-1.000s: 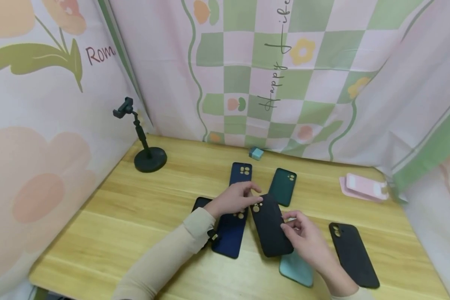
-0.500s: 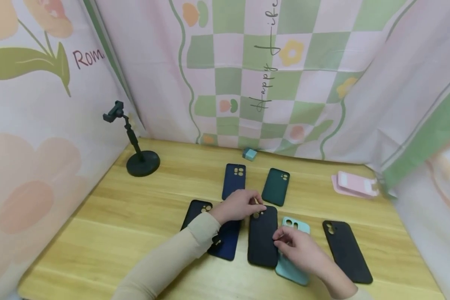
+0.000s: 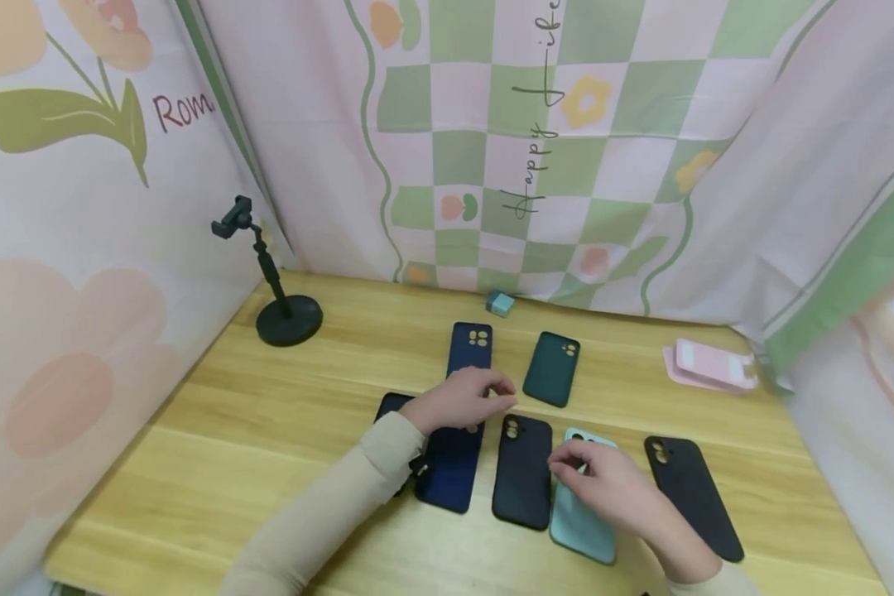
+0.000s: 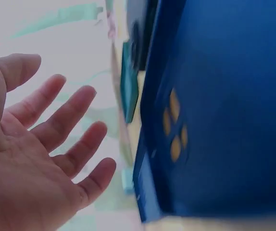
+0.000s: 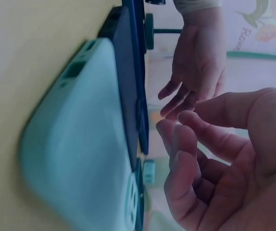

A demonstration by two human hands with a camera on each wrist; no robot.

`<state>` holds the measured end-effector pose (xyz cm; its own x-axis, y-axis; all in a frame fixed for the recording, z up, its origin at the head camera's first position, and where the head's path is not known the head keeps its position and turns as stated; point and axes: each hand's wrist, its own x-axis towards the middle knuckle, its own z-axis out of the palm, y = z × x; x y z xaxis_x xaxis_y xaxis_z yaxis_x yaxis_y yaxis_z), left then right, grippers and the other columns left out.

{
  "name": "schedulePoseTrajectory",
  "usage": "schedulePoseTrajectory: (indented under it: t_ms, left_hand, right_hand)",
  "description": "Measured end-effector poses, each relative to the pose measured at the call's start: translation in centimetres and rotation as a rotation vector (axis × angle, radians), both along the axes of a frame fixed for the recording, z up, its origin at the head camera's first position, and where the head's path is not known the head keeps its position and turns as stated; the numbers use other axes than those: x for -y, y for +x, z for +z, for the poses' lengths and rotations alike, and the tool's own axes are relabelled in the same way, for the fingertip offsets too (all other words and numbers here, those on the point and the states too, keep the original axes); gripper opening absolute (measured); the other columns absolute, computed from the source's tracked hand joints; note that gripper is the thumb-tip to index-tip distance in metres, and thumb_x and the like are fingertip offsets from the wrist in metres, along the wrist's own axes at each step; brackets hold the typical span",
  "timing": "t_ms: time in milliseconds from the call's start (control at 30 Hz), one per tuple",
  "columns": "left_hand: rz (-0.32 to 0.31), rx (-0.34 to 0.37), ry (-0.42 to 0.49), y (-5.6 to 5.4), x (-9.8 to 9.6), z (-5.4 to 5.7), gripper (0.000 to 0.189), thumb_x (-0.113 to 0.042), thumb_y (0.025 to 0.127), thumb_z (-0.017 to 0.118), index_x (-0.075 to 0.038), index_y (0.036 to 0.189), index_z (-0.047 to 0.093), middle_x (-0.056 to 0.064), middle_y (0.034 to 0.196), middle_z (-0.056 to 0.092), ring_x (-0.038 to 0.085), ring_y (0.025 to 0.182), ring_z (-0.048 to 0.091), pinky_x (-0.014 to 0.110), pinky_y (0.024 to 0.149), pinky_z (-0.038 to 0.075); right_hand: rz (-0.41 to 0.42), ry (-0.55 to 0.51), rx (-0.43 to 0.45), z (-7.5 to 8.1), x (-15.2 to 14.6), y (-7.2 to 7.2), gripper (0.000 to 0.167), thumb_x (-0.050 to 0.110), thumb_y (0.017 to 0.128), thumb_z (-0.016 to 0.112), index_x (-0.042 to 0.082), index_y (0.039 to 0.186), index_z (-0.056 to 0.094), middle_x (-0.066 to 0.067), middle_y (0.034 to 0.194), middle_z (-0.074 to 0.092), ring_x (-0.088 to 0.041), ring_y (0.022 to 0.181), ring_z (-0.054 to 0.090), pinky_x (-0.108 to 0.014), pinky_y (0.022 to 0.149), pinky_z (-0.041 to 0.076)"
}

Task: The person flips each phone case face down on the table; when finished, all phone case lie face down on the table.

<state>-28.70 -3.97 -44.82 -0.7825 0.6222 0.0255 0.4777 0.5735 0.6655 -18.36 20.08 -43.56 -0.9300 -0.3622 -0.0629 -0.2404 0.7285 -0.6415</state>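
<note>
A black phone case (image 3: 523, 480) lies flat on the table between a dark blue case (image 3: 447, 472) and a light teal case (image 3: 583, 530). My left hand (image 3: 465, 399) hovers beyond the black case's top end. Its fingers are spread and loosely bent in the left wrist view, holding nothing beside a blue case (image 4: 224, 106). Over the teal case hangs my right hand (image 3: 603, 484), near the black case's right edge. Thumb and fingers are loosely curled with nothing between them in the right wrist view, where the teal case (image 5: 80, 144) lies close by.
Farther back lie another blue case (image 3: 468, 356) and a dark green case (image 3: 551, 368). A black case (image 3: 693, 497) is at right, and a dark case (image 3: 391, 404) is partly under my left arm. A phone stand (image 3: 288, 319), small blue block (image 3: 501, 304) and pink holder (image 3: 708, 364) stand around.
The black phone case, held tilted in both hands earlier, was lowered beside the teal case and released. Both hands have since drawn slightly off it.
</note>
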Motion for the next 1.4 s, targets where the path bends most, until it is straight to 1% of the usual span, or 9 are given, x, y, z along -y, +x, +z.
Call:
schedulePoseTrajectory:
  t_ms: [167, 333, 467, 567, 733, 900, 1067, 1167, 1400]
  left_hand:
    - [0.108, -0.020, -0.008, -0.5, 2.2, 0.5, 0.023, -0.037, 0.099, 0.058, -0.021, 0.111, 0.068, -0.011, 0.097, 0.065, 0.004, 0.086, 0.059, 0.025, 0.077, 0.049]
    - [0.177, -0.040, -0.134, -0.5, 3.7, 0.7, 0.019, -0.035, 0.097, 0.062, -0.019, 0.106, 0.069, -0.009, 0.089, 0.064, 0.007, 0.075, 0.058, 0.028, 0.068, 0.049]
    - [0.175, -0.068, -0.295, -0.1, 4.5, 0.8, 0.021, -0.036, 0.094, 0.066, -0.017, 0.104, 0.070, -0.008, 0.082, 0.064, 0.009, 0.067, 0.058, 0.030, 0.064, 0.048]
    - [0.157, -0.097, -0.406, 0.1, 4.7, 0.5, 0.023, -0.038, 0.093, 0.067, -0.018, 0.105, 0.071, -0.009, 0.086, 0.066, 0.007, 0.070, 0.058, 0.031, 0.069, 0.048]
    - [0.127, -0.091, -0.492, 0.2, 4.7, -0.4, 0.024, -0.037, 0.092, 0.069, -0.019, 0.108, 0.071, -0.006, 0.097, 0.069, 0.008, 0.077, 0.057, 0.034, 0.076, 0.048]
    - [0.130, -0.064, -0.494, 0.1, 4.8, -1.1, 0.019, -0.031, 0.091, 0.072, -0.020, 0.105, 0.072, -0.006, 0.097, 0.068, 0.009, 0.077, 0.057, 0.033, 0.075, 0.048]
    - [0.138, -0.056, -0.484, 0.2, 5.1, -1.0, 0.010, -0.023, 0.090, 0.072, -0.019, 0.099, 0.072, -0.006, 0.092, 0.067, 0.010, 0.074, 0.056, 0.033, 0.074, 0.047]
    - [0.136, -0.051, -0.472, 0.3, 5.3, -0.9, 0.011, -0.020, 0.088, 0.071, -0.018, 0.099, 0.072, -0.005, 0.092, 0.067, 0.010, 0.074, 0.056, 0.032, 0.072, 0.047]
    - [0.133, 0.023, -0.302, 0.4, 6.1, -0.2, 0.016, -0.017, 0.085, 0.068, -0.015, 0.102, 0.067, -0.004, 0.084, 0.063, 0.012, 0.064, 0.056, 0.028, 0.060, 0.047]
  right_hand:
    - [0.041, 0.017, 0.019, 0.4, 2.2, -0.4, 0.008, 0.023, 0.094, 0.066, 0.017, 0.095, 0.071, 0.010, 0.083, 0.063, -0.011, 0.068, 0.054, -0.029, 0.058, 0.045]
    - [0.065, 0.017, 0.019, 0.0, 4.8, -1.0, 0.006, 0.020, 0.094, 0.065, 0.017, 0.094, 0.070, 0.011, 0.078, 0.061, -0.010, 0.068, 0.054, -0.032, 0.062, 0.045]
    - [0.105, 0.040, -0.010, -0.3, 6.4, -1.6, 0.007, 0.018, 0.094, 0.064, 0.015, 0.096, 0.070, 0.012, 0.074, 0.060, -0.008, 0.064, 0.054, -0.031, 0.060, 0.045]
    - [0.153, 0.086, 0.006, -0.4, 7.3, -1.8, 0.014, 0.019, 0.094, 0.064, 0.012, 0.104, 0.070, 0.011, 0.073, 0.060, -0.007, 0.062, 0.054, -0.031, 0.058, 0.045]
    - [0.240, 0.185, 0.041, -0.6, 8.8, -1.8, 0.026, 0.024, 0.092, 0.068, 0.010, 0.114, 0.069, 0.010, 0.077, 0.062, -0.007, 0.067, 0.057, -0.034, 0.061, 0.047]
    - [0.265, 0.272, 0.044, -0.9, 10.2, -2.2, 0.026, 0.027, 0.090, 0.069, 0.010, 0.110, 0.071, 0.010, 0.073, 0.060, -0.009, 0.066, 0.056, -0.036, 0.062, 0.048]
    - [0.233, 0.267, 0.022, -1.1, 10.9, -3.1, 0.007, 0.017, 0.088, 0.070, 0.012, 0.086, 0.073, 0.008, 0.072, 0.061, -0.011, 0.063, 0.055, -0.036, 0.063, 0.049]
    - [0.215, 0.250, 0.018, -1.4, 11.0, -3.4, 0.013, 0.012, 0.086, 0.069, 0.015, 0.074, 0.071, 0.009, 0.065, 0.059, -0.011, 0.057, 0.053, -0.033, 0.058, 0.047]
    - [0.180, 0.251, 0.005, -0.9, 10.6, -3.2, 0.017, 0.010, 0.084, 0.070, 0.018, 0.069, 0.068, 0.010, 0.063, 0.057, -0.010, 0.054, 0.051, -0.031, 0.055, 0.045]
